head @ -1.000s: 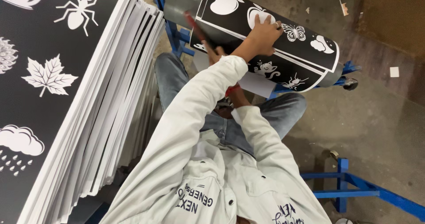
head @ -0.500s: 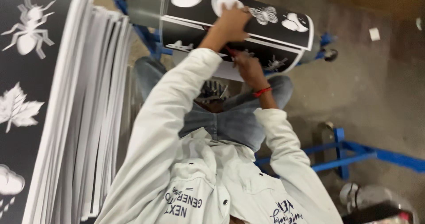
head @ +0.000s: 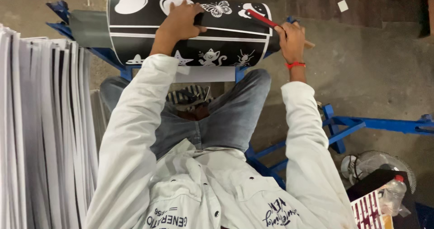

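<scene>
Now the right hand [head: 291, 38] has slid its red tool [head: 264, 18] to the roll's end; the left hand [head: 181, 21] presses flat, steadying the black picture roll [head: 226, 43].

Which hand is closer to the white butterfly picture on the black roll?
The left hand. It rests on the black rolled sheet right beside the white butterfly picture. The right hand is farther off at the roll's right end, gripping a red-handled tool.
</scene>
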